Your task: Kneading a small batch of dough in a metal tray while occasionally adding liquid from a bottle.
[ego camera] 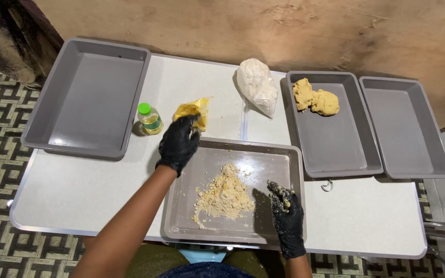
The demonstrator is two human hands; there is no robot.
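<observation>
A grey tray (279, 154) sits at the table's front edge with a crumbly yellow dough pile (225, 196) in its middle. My left hand (177, 143), in a black glove, reaches past the tray's far left corner and grips a yellow packet (192, 110). My right hand (286, 215), also black-gloved and coated with yellow crumbs, hovers over the tray's right side with fingers loosely curled, holding nothing.
A small bottle with a green cap (149, 119) stands beside the packet. A large empty grey tray (86, 98) lies at left. A white bag of flour (257, 85) sits at the back. Two grey trays at right; one (330, 139) holds dough lumps (314, 98), the other (405, 128) is empty.
</observation>
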